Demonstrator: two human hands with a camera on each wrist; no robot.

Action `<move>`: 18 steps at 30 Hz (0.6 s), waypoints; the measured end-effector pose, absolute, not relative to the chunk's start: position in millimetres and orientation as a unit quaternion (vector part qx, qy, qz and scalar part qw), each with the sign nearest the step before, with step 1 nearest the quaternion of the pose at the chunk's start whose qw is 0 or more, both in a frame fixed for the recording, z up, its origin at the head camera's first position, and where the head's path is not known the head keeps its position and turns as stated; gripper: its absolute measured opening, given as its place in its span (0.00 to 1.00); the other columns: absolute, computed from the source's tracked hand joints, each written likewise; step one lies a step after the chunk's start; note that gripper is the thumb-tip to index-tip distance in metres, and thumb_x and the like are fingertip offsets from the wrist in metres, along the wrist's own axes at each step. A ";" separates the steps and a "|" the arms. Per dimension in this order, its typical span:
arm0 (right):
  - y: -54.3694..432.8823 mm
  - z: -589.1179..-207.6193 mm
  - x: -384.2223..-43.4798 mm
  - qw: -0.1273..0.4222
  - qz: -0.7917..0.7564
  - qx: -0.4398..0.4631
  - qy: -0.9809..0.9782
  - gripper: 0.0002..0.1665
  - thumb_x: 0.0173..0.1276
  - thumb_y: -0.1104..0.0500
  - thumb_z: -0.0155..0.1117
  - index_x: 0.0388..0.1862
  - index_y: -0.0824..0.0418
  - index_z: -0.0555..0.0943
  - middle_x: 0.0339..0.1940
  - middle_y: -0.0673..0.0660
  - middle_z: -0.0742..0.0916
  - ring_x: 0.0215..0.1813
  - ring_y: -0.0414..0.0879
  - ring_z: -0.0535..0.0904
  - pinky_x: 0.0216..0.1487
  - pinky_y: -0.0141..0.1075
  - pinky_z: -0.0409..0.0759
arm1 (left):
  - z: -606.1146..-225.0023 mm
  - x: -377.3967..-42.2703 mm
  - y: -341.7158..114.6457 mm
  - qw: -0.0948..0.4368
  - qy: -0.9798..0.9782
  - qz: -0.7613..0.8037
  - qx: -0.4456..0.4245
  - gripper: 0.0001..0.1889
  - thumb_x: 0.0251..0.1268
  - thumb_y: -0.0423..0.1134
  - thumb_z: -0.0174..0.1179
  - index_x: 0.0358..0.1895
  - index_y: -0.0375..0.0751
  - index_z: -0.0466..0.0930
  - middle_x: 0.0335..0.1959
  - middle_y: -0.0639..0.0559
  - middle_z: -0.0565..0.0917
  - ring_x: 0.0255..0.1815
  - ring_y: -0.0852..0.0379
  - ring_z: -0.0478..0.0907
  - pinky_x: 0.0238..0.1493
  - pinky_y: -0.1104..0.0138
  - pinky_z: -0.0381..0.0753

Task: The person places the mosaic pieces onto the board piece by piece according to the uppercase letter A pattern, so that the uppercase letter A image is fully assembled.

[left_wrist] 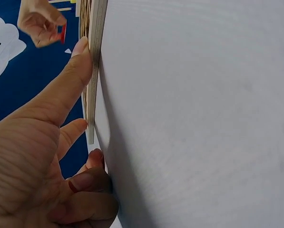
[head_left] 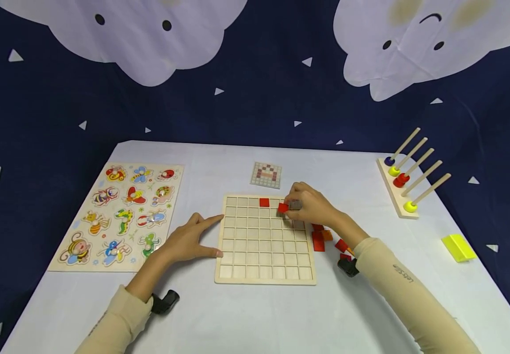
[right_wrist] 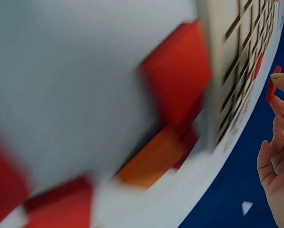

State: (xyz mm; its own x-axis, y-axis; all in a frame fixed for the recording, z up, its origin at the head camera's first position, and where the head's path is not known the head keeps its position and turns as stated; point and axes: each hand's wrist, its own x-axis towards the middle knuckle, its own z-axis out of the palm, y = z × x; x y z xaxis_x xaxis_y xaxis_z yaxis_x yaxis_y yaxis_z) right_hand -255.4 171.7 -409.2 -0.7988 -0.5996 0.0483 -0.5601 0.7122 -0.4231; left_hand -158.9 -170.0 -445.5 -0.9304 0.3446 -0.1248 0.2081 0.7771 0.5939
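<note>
A wooden grid board (head_left: 264, 246) lies flat on the table. One red square tile (head_left: 264, 202) sits in a cell of its far row. My right hand (head_left: 310, 204) is over the board's far right part, pinching another red square tile (head_left: 283, 208) between thumb and fingertip; in the right wrist view that tile (right_wrist: 273, 84) is held on edge. At the board's left side is my left hand (head_left: 189, 239), its thumb and index finger spread and touching the edge. Its other fingers are bent in the left wrist view. A small pattern card (head_left: 266, 175) lies beyond the board.
Loose red tiles (head_left: 319, 241) and an orange tile (head_left: 327, 235) lie right of the board. An insect puzzle board (head_left: 133, 194) is at left. A peg stand with coloured rings (head_left: 398, 189) and a yellow block (head_left: 458, 247) are at right.
</note>
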 end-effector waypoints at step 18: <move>99.8 -417.9 -261.8 0.039 -0.142 -0.400 0.905 0.11 0.62 0.56 0.74 0.41 0.60 0.88 0.38 0.53 0.79 0.41 0.44 0.70 0.41 0.36 0.73 | -447.9 -159.5 -171.9 0.116 0.935 0.300 0.147 0.50 0.45 0.60 0.76 0.75 0.56 0.64 0.42 0.48 0.68 0.28 0.54 0.67 0.29 0.64 0.66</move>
